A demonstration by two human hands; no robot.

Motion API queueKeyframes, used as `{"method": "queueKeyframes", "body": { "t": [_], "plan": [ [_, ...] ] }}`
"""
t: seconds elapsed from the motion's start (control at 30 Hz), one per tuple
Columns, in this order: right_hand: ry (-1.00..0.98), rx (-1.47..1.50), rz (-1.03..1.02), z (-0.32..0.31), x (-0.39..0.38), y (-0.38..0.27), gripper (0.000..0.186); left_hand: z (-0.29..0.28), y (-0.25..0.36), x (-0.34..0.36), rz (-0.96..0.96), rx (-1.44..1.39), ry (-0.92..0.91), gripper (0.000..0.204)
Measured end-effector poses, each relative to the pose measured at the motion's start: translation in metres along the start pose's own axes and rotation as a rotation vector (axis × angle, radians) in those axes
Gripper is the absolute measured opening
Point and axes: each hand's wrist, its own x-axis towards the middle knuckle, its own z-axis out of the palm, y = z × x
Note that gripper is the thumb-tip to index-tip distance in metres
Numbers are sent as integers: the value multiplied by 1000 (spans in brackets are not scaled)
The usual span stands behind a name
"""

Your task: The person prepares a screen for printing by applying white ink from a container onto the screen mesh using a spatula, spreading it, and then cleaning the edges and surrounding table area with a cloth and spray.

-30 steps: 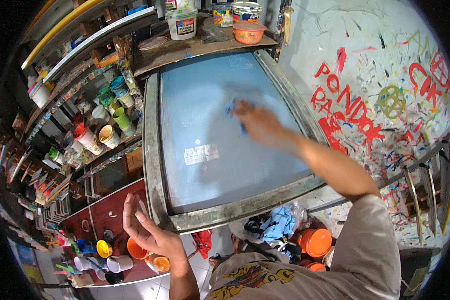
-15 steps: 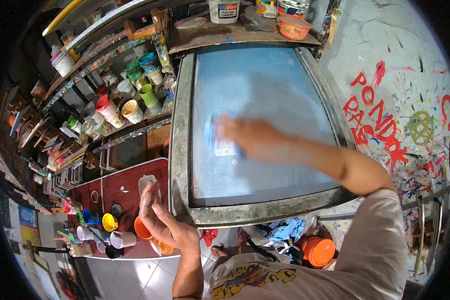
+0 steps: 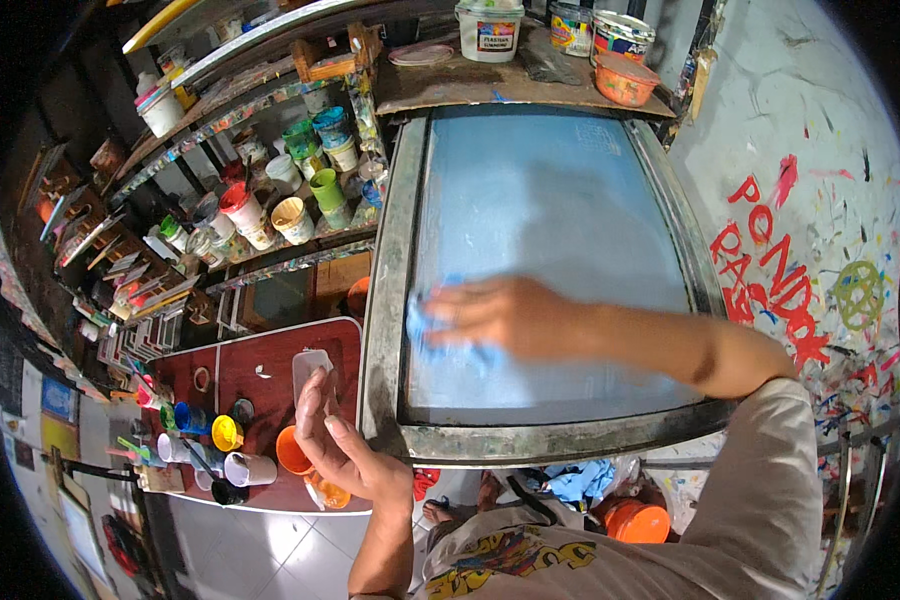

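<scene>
A large silkscreen frame (image 3: 560, 443) with a pale blue mesh (image 3: 480, 190) spreads out before me. My right hand (image 3: 490, 315) presses a light blue cloth (image 3: 418, 322) onto the mesh near its left side. The fingers are bent over the cloth and slightly blurred. Off the frame's lower left corner, my left hand (image 3: 345, 440) is raised with its fingers stretched out and nothing seen in it. Just beyond those fingertips is a translucent plastic container (image 3: 313, 368); whether they touch, I cannot tell. Under the left hand, an orange cup (image 3: 292, 452) is partly hidden.
At the lower left, a dark red table (image 3: 280, 350) bears several paint cups, one yellow (image 3: 227, 432). Shelves with paint pots (image 3: 292, 220) line the left. Behind the frame, a board (image 3: 420, 85) holds tubs. An orange bucket (image 3: 637, 522) stands on the floor. A paint-marked wall (image 3: 790, 220) rises at right.
My right hand has moved the cloth down the mesh, toward me, covering the printed mark that showed before. The left hand keeps its pose. The whole view has shifted a little.
</scene>
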Motion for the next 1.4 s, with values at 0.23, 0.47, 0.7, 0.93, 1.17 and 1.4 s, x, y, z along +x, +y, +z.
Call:
{"method": "queueKeyframes", "body": {
  "t": [0.23, 0.47, 0.7, 0.93, 1.17, 1.4],
  "plan": [
    [-110, 48, 643, -3, -1, 55, 38, 7, 0, -5, 19, -8, -22, 35],
    [-200, -323, 585, -20, -7, 57, 45, 8, -1, -7, 50, -50, -17, 33],
    [-54, 273, -185, -16, 1, -39, 36, 0, -4, -5, 85, -26, 81, 33],
    [-121, -377, 487, -10, 12, -7, 27, 5, -7, -3, 146, -16, 61, 32],
    [-325, 235, 239, -72, -52, -63, 29, -4, -9, -4, 167, 34, 83, 31],
    [-263, -12, 1107, -123, -143, -73, 28, 2, -5, -7, 68, -90, -11, 28]
  ]
}}
